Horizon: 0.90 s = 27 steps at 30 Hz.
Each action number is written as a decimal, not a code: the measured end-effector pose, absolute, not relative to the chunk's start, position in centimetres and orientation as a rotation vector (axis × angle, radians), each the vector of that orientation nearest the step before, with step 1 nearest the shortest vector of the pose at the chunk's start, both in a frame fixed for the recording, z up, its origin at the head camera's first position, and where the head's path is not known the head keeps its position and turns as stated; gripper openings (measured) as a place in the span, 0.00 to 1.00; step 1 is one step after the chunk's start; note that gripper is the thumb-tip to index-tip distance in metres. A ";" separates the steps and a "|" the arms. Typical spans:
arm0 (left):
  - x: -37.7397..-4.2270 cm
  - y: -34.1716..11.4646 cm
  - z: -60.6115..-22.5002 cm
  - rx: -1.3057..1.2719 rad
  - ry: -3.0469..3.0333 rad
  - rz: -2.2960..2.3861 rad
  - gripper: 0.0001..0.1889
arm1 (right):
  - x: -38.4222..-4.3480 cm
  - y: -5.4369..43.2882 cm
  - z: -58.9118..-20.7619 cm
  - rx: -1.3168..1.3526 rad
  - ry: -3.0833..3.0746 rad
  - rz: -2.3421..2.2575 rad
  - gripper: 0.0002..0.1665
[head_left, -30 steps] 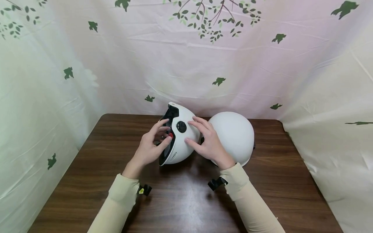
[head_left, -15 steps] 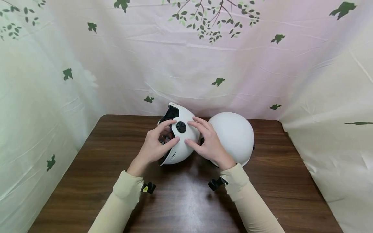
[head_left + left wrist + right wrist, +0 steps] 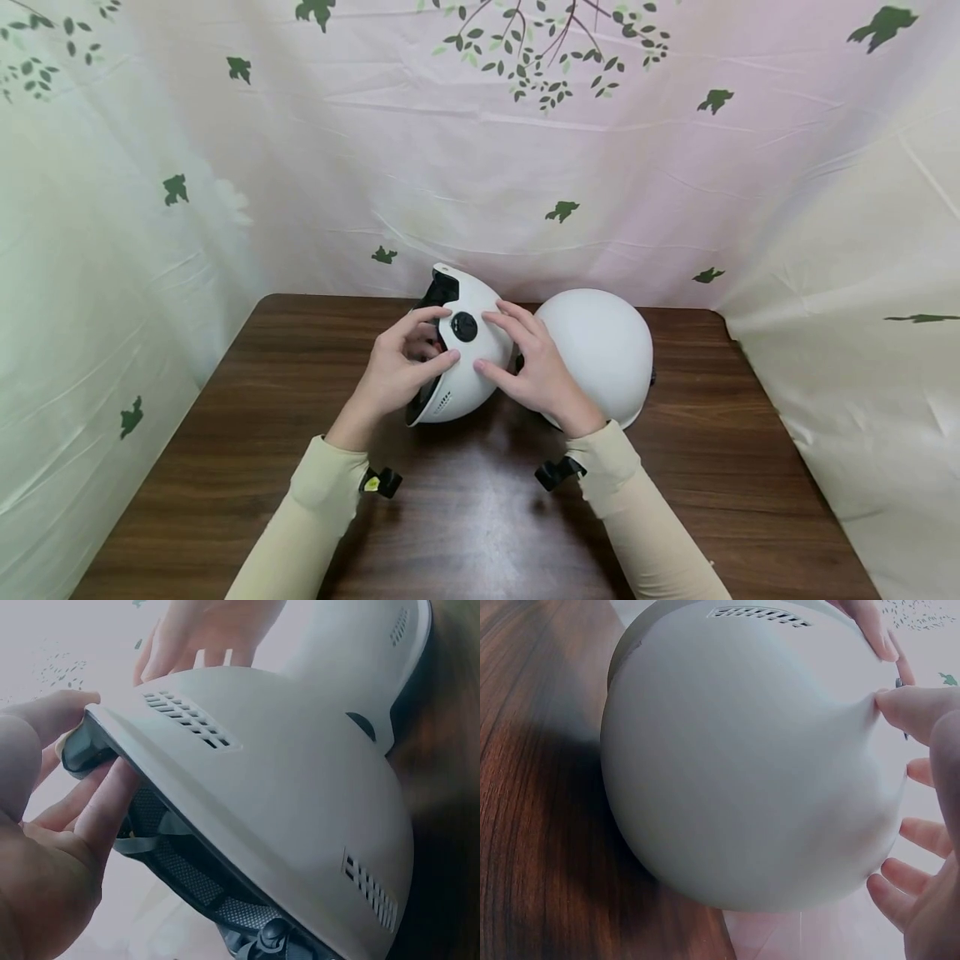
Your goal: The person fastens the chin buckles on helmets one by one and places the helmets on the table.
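Observation:
A white helmet [image 3: 471,390] lies on its side on the table, its black-lined opening facing left and a round black knob [image 3: 464,327] on its upper side. My left hand [image 3: 392,373] grips its rim, with thumb and forefinger on the outer shell and other fingers inside the opening; the left wrist view shows this at the rim, near vent slots [image 3: 187,720]. Fingertips of my right hand [image 3: 542,373] rest spread on the shell's crown side, thumb apart from the fingers. Inside hang a dark mesh lining [image 3: 199,885] and straps, partly hidden by the rim.
A second white helmet [image 3: 600,350] sits dome up just right of the first, partly behind my right hand. Both are near the back edge of the brown wooden table [image 3: 480,525]. A pale curtain [image 3: 480,167] with leaf prints hangs behind and at both sides.
My left hand has moved right, from in front of the helmet's opening onto its rim near the knob. My right hand and both helmets have stayed almost in place.

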<state>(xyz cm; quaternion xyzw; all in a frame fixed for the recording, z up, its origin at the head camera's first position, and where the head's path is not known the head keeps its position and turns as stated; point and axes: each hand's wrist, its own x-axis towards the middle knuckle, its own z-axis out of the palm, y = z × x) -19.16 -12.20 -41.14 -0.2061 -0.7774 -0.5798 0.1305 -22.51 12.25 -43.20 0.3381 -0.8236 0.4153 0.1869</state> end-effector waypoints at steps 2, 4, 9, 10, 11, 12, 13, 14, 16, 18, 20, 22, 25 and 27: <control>-19.2 -12.2 -41.2 -0.606 -2.251 -1.695 0.28 | -22.5 12.2 -43.2 0.953 -2.320 1.166 0.37; -19.3 -12.3 -41.3 -0.618 -2.240 -1.707 0.28 | -22.6 12.2 -43.3 0.953 -2.324 1.163 0.37; -19.5 -12.3 -41.5 -0.659 -2.187 -1.754 0.29 | -22.5 12.2 -43.3 0.959 -2.330 1.156 0.38; -19.5 -12.3 -41.6 -0.665 -2.171 -1.768 0.29 | -22.5 12.2 -43.3 0.960 -2.331 1.155 0.38; -19.5 -12.3 -41.6 -0.671 -2.153 -1.781 0.29 | -22.5 12.2 -43.3 0.962 -2.332 1.153 0.38; -19.5 -12.4 -41.7 -0.674 -2.136 -1.795 0.29 | -22.5 12.2 -43.3 0.964 -2.333 1.151 0.38; -19.5 -12.4 -41.7 -0.675 -2.117 -1.812 0.29 | -22.5 12.2 -43.3 0.965 -2.334 1.150 0.38; -19.5 -12.4 -41.8 -0.669 -2.100 -1.830 0.29 | -22.5 12.2 -43.4 0.964 -2.335 1.149 0.38; -19.5 -12.6 -41.9 -0.649 -2.065 -1.877 0.29 | -22.5 12.2 -43.4 0.963 -2.328 1.155 0.38; -19.5 -12.7 -42.0 -0.623 -2.031 -1.932 0.29 | -22.5 12.2 -43.4 0.960 -2.320 1.162 0.38; -19.5 -12.9 -42.1 -0.589 -1.995 -1.994 0.30 | -22.6 12.2 -43.5 0.960 -2.314 1.168 0.39; -19.5 -13.1 -42.1 -0.563 -1.963 -2.042 0.30 | -22.6 12.1 -43.4 0.962 -2.310 1.175 0.39; -19.6 -13.3 -42.2 -0.538 -1.920 -2.099 0.31 | -22.5 12.1 -43.4 0.964 -2.311 1.184 0.39; -19.6 -13.4 -42.3 -0.534 -1.888 -2.127 0.31 | -22.5 12.1 -43.4 0.962 -2.317 1.196 0.40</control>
